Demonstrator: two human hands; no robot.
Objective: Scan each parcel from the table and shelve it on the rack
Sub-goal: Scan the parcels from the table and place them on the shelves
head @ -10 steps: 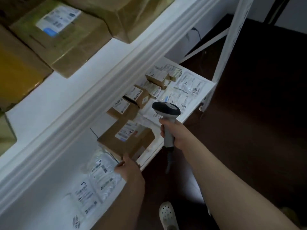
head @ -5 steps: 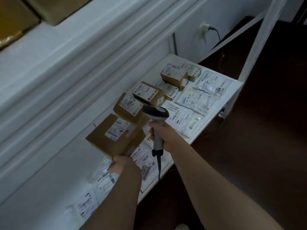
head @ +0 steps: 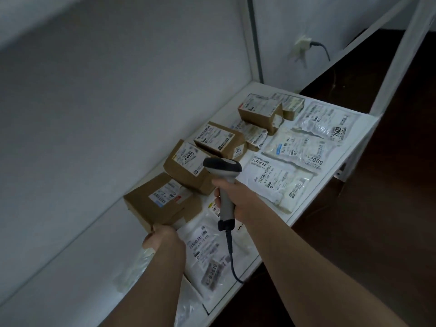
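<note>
Left hand point(head: 161, 240) grip obscured under box point(head: 162, 201)

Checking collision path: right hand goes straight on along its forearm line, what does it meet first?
Likely the brown box labelled 2004, right beyond the scanner that the right hand holds; the scanner head would touch it before the hand does. Depth is unclear from one view.

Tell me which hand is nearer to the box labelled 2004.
Right. The right hand, gripping the scanner, is close beside the 2004 box; the left hand holds a separate box nearer the camera.
</note>
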